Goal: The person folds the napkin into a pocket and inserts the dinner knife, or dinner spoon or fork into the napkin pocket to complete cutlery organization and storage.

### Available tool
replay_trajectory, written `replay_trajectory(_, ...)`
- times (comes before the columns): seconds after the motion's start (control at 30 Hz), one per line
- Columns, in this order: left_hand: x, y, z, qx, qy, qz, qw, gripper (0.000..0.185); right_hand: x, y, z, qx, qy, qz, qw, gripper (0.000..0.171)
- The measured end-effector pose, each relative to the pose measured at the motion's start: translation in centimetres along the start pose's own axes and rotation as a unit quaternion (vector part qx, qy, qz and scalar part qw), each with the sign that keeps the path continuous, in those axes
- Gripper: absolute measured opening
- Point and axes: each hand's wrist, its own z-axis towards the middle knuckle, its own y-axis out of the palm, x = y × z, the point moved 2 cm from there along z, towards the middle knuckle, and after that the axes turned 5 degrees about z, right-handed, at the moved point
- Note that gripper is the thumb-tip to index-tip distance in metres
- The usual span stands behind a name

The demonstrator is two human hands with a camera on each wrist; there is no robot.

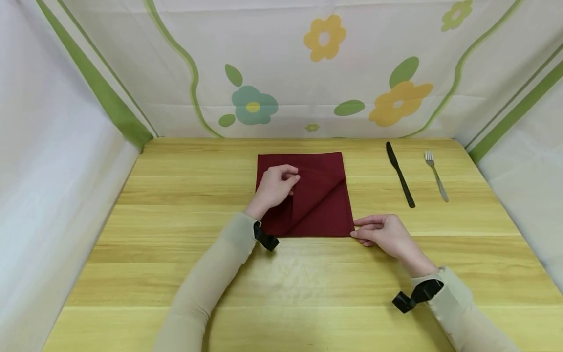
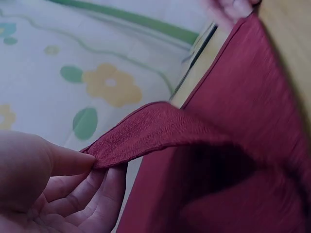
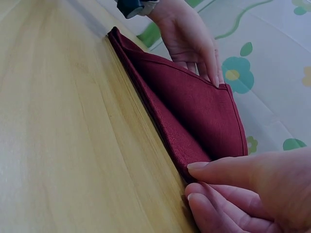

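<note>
A dark red cloth napkin point(image 1: 327, 210), folded to a square, lies on the wooden table. Between thumb and fingers my left hand point(image 1: 274, 186) pinches a corner of its top layer, lifted above the rest; the left wrist view shows this raised flap point(image 2: 150, 131) curving up to the fingertips. A diagonal fold runs across the napkin below that hand. At the near right corner, my right hand point(image 1: 384, 234) pinches the cloth's edge; in the right wrist view the thumb point(image 3: 218, 170) lies on top of the layers with the fingers beneath.
To the right of the napkin lie a black knife point(image 1: 400, 173) and a silver fork point(image 1: 436, 176), roughly parallel. A white curtain point(image 1: 290, 58) with printed flowers stands behind the wooden table point(image 1: 281, 293) and along its sides. Each wrist wears a black camera mount point(image 1: 418, 295).
</note>
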Motion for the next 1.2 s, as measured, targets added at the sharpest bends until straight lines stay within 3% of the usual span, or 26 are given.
replay_trajectory(0.27, -1.6, -3.2, 1.4, 0.037, -0.03, -0.052, 0.9975, 0.03, 0.0, 0.0, 0.0, 0.001, 0.003, 0.001, 1.0, 0.042)
replay_trajectory(0.6, -3.5, -6.5, 3.1, 0.075, -0.081, -0.102, 0.9886, 0.034, 0.0, 0.0, 0.0, 0.003, 0.003, 0.001, 1.0, 0.043)
replay_trajectory(0.9, -4.5, -7.7, 3.8, 0.073, -0.114, -0.109, 0.9848, 0.036, -0.1, 0.1, -0.1, 0.008, 0.01, 0.002, 1.0, 0.044)
replay_trajectory(1.2, -5.6, -7.9, 4.9, 0.078, -0.131, -0.072, 0.9857, 0.032, 0.1, 0.1, -0.1, 0.01, 0.008, 0.0, 1.0, 0.042)
